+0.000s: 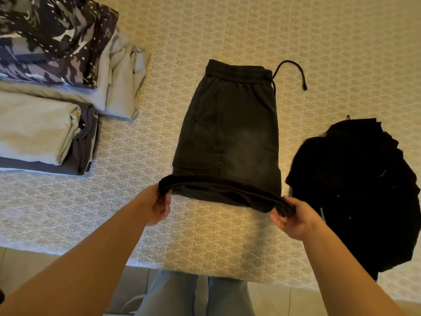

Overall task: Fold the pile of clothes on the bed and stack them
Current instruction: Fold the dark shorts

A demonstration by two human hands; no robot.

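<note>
The bed (pixel 227 30) carries folded stacks (pixel 52 87) at its left edge, a black heap (pixel 355 190) at the right edge, partly cut off. Dark shorts (pixel 230 133) lie mid-bed. My left hand (pixel 157 206) and right hand (pixel 293 220) pinch their near hem, raised.

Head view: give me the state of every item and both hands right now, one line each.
Dark grey shorts: folded in half lengthwise, flat on the bed, hem end lifted.
Drawstring: loose, trailing off the waistband onto the bedspread.
Left hand: grips the hem's left corner.
Right hand: grips the hem's right corner.
Folded stack: folded, piled at left.
Black garment: unfolded, crumpled at right.
Bedspread: laid flat.
</note>
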